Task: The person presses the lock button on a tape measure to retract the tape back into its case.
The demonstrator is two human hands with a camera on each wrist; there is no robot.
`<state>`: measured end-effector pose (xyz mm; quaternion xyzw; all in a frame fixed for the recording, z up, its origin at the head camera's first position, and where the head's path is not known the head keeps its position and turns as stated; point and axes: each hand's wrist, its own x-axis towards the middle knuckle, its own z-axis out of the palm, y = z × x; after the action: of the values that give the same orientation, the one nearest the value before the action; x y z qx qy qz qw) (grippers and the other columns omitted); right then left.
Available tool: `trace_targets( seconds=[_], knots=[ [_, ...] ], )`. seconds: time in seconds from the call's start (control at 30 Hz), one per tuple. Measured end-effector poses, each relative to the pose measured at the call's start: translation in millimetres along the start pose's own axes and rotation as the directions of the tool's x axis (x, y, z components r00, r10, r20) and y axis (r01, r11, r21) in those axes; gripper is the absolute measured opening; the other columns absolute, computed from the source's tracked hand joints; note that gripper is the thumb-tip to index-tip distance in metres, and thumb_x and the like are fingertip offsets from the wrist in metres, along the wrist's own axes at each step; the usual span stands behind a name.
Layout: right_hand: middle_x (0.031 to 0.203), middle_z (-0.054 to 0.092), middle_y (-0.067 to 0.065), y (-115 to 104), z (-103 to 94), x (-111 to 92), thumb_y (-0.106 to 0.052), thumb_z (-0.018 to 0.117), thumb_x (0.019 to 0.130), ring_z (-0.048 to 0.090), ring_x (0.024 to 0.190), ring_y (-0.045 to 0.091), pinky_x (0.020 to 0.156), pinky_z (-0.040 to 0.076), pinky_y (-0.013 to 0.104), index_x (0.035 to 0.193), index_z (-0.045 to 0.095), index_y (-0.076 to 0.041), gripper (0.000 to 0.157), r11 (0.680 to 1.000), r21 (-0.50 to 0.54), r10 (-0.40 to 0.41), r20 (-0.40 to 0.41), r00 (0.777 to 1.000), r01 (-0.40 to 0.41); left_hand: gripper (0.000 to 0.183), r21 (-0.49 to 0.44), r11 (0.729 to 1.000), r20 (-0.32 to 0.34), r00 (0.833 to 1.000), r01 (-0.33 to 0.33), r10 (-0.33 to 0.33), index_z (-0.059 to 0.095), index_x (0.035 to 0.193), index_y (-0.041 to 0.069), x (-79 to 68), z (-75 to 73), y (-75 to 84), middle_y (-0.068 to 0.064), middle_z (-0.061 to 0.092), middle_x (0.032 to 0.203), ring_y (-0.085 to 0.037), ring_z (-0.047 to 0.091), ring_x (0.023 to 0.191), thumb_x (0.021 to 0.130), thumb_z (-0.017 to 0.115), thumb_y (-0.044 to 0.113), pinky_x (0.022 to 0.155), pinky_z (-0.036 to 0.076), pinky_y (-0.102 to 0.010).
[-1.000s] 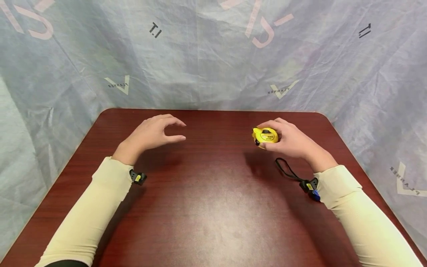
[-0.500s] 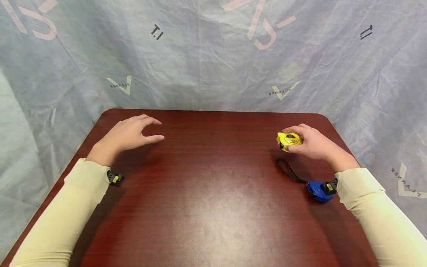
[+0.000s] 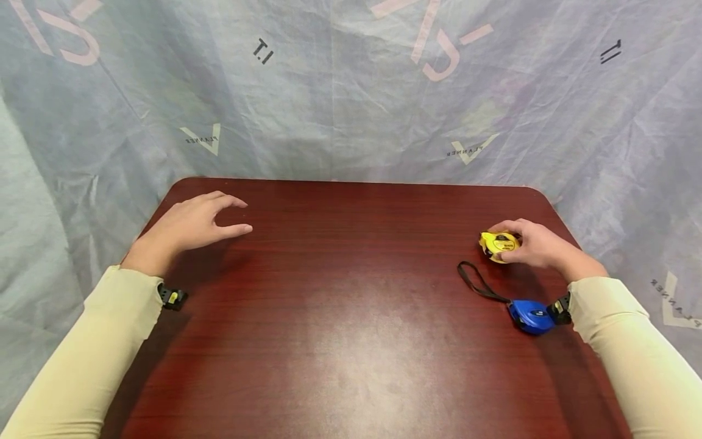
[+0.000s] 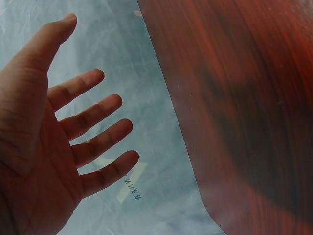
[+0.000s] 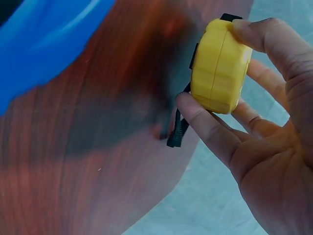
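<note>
My right hand (image 3: 540,245) pinches a yellow tape measure (image 3: 500,245) between thumb and fingers, low over the right side of the table. The right wrist view shows the yellow tape measure (image 5: 220,68) edge-on, with a black strap (image 5: 177,128) hanging beside it. Just nearer to me lies a blue tape measure (image 3: 529,316) with a black cord loop (image 3: 476,281), partly covered by the wrist camera. My left hand (image 3: 192,224) hovers over the far left of the table. Its fingers and thumb are spread and hold nothing, as the left wrist view confirms.
A dark red wooden table (image 3: 340,292) with rounded far corners carries everything. Behind and beside it hangs a grey-blue printed sheet (image 3: 340,91). Each wrist wears a small black camera (image 3: 172,297).
My right hand has carried the yellow tape measure to the right and lower, toward the table. My left hand has drawn off to the left, and more of the blue tape measure shows.
</note>
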<state>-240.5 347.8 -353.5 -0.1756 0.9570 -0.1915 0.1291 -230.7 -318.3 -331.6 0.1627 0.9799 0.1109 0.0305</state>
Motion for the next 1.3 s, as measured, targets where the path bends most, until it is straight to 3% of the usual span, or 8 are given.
trace_targets(
  seconds=[0.33, 0.63, 0.73, 0.83, 0.93, 1.13, 1.3],
  knots=[
    [0.123, 0.056, 0.022, 13, 1.3, -8, -0.01, 0.081, 0.091, 0.053, 0.1, 0.032, 0.081, 0.046, 0.042, 0.135, 0.062, -0.006, 0.048, 0.999, 0.053, 0.01, 0.015, 1.0, -0.011, 0.076, -0.014, 1.0, -0.014, 1.0, 0.015, -0.015, 0.061, 0.141, 0.022, -5.5, 9.7, -10.4, -0.01, 0.052, 0.147, -0.038, 0.052, 0.131, 0.089, 0.058, 0.077, 0.096, 0.042, -0.066],
    [0.124, 0.055, 0.021, 18, 5.4, -12, -0.009, 0.08, 0.092, 0.053, 0.102, 0.031, 0.078, 0.047, 0.03, 0.136, 0.059, -0.003, 0.049, 0.994, 0.107, -0.01, 0.01, 1.0, 0.009, 0.078, -0.012, 1.0, -0.031, 0.999, 0.022, -0.022, 0.06, 0.142, 0.018, -4.5, 13.8, -8.6, -0.012, 0.052, 0.146, -0.039, 0.051, 0.131, 0.09, 0.058, 0.077, 0.096, 0.042, -0.067],
    [0.126, 0.055, 0.023, 15, 5.0, -11, -0.013, 0.079, 0.093, 0.053, 0.104, 0.034, 0.079, 0.049, 0.035, 0.135, 0.059, 0.0, 0.048, 0.996, 0.091, -0.01, 0.011, 1.0, 0.009, 0.08, 0.004, 1.0, -0.048, 0.999, 0.013, -0.013, 0.059, 0.143, 0.015, 0.2, 18.2, -5.7, -0.015, 0.05, 0.147, -0.042, 0.048, 0.132, 0.091, 0.058, 0.076, 0.098, 0.04, -0.068],
    [0.133, 0.048, 0.029, 1, 2.8, -6, -0.021, 0.076, 0.097, 0.051, 0.113, 0.043, 0.089, 0.049, 0.052, 0.137, 0.057, 0.002, 0.051, 0.999, 0.038, 0.009, 0.021, 1.0, -0.01, 0.082, 0.024, 1.0, -0.069, 0.998, 0.01, -0.008, 0.057, 0.144, 0.013, 5.5, 23.8, -1.4, -0.018, 0.049, 0.147, -0.044, 0.045, 0.134, 0.091, 0.058, 0.076, 0.102, 0.037, -0.069],
    [0.142, 0.039, 0.031, -26, 2.3, 8, -0.032, 0.073, 0.098, 0.045, 0.125, 0.049, 0.098, 0.04, 0.066, 0.141, 0.054, 0.0, 0.057, 1.0, -0.022, 0.021, 0.02, 1.0, -0.021, 0.085, 0.03, 0.999, -0.087, 0.996, 0.013, -0.01, 0.055, 0.146, 0.012, 11.8, 29.3, 6.6, -0.019, 0.047, 0.147, -0.044, 0.043, 0.134, 0.091, 0.056, 0.077, 0.104, 0.034, -0.068],
    [0.149, 0.037, 0.03, -77, 12.4, 40, -0.037, 0.072, 0.098, 0.038, 0.135, 0.05, 0.106, 0.034, 0.067, 0.147, 0.051, -0.004, 0.062, 0.999, -0.032, -0.034, -0.02, 0.999, 0.033, 0.088, 0.014, 1.0, -0.102, 0.995, 0.008, -0.006, 0.049, 0.151, 0.011, 30.7, 40.5, 33.9, -0.019, 0.043, 0.15, -0.043, 0.039, 0.137, 0.093, 0.054, 0.076, 0.108, 0.029, -0.067],
    [0.154, 0.033, 0.027, -104, 23.7, 62, -0.039, 0.069, 0.1, 0.03, 0.141, 0.052, 0.108, 0.03, 0.069, 0.153, 0.045, -0.008, 0.066, 0.997, -0.046, -0.061, -0.042, 0.997, 0.059, 0.083, 0.014, 1.0, -0.128, 0.992, 0.001, 0.001, 0.05, 0.15, 0.013, 48.0, 48.2, 55.4, -0.016, 0.044, 0.15, -0.041, 0.039, 0.136, 0.093, 0.057, 0.073, 0.106, 0.031, -0.063]
  ],
)
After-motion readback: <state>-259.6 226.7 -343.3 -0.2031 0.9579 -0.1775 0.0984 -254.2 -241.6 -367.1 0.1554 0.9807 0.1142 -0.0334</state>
